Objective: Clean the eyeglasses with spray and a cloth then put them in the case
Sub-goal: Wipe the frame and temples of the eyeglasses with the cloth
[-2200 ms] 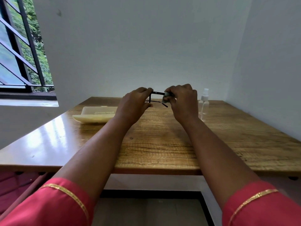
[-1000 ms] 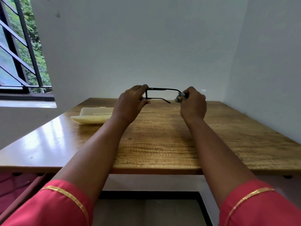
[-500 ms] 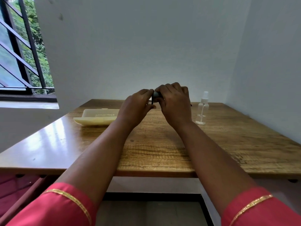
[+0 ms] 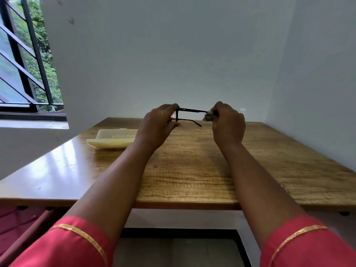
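Holding the eyeglasses (image 4: 189, 115) in the air above the far half of the tabletop (image 4: 192, 170), both hands sit near the frame's centre. At about nine o'clock of the frame's black temple arm, the left hand (image 4: 157, 125) has its grip pinched round the front of the eyeglasses, thumb below and fingers above. At three o'clock, the right hand (image 4: 228, 124) has its grip clenched on a small pale cloth (image 4: 209, 115), which wraps the tip of the upper temple arm. The second temple arm runs just beneath, its end free. The cream case (image 4: 111, 138) lies on the tabletop at about eight o'clock from the left hand, well apart from the eyeglasses. A white cap of the spray bottle (image 4: 242, 110) peeks out behind the right hand. Pink sleeves (image 4: 77, 247) with gold trim fill the bottom corners.
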